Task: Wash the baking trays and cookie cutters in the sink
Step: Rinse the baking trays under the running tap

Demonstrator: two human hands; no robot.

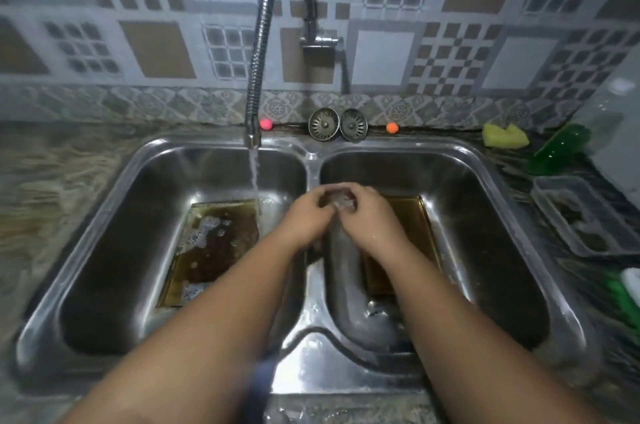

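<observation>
**Tiled kitchen, washing midway**

The sink (346, 378) holds a sudsy tray (214, 250) under the tap (254, 136) and a second tray (415, 226) to its right. The left hand (304, 215) and right hand (372, 215) grip a small cutter (343, 201) above the divider (313, 174); the trays likely await rinsing.

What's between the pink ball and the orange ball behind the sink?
Two metal sink strainers stand side by side between the pink ball and orange ball, per the head view.
</observation>
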